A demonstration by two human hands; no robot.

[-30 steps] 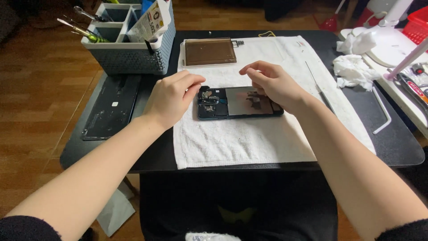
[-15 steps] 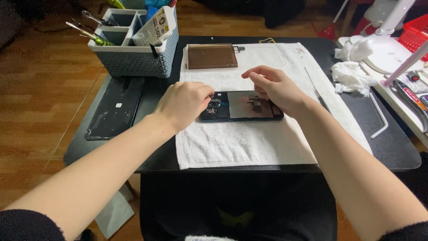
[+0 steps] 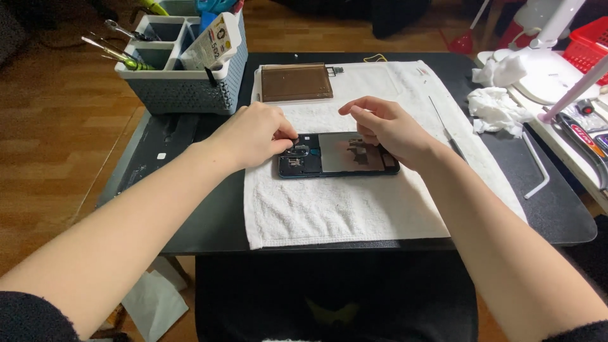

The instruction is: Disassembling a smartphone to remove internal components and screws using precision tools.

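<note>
An opened dark phone [image 3: 339,161] lies flat on a white towel [image 3: 354,209], its back off and a silvery inner plate showing. My left hand [image 3: 253,133] sits at the phone's left end, its fingertips pinching a small ring-shaped metal part [image 3: 297,151] over the camera area. My right hand [image 3: 389,130] rests its heel near the phone's right end. Its fingers are lifted and curled, with thumb and forefinger tips close together above the plate. I cannot see whether anything tiny is between them.
A brown flat panel [image 3: 296,82] lies at the towel's far edge. A grey organiser basket [image 3: 183,88] with tools stands at the back left. A thin metal pick [image 3: 443,123], crumpled tissues [image 3: 497,111], a bent white rod [image 3: 537,171] and a white lamp base [image 3: 544,69] are at the right.
My right hand's fingers have lifted off the middle of the phone, uncovering the silvery plate. My left hand has shifted to the phone's upper left corner.
</note>
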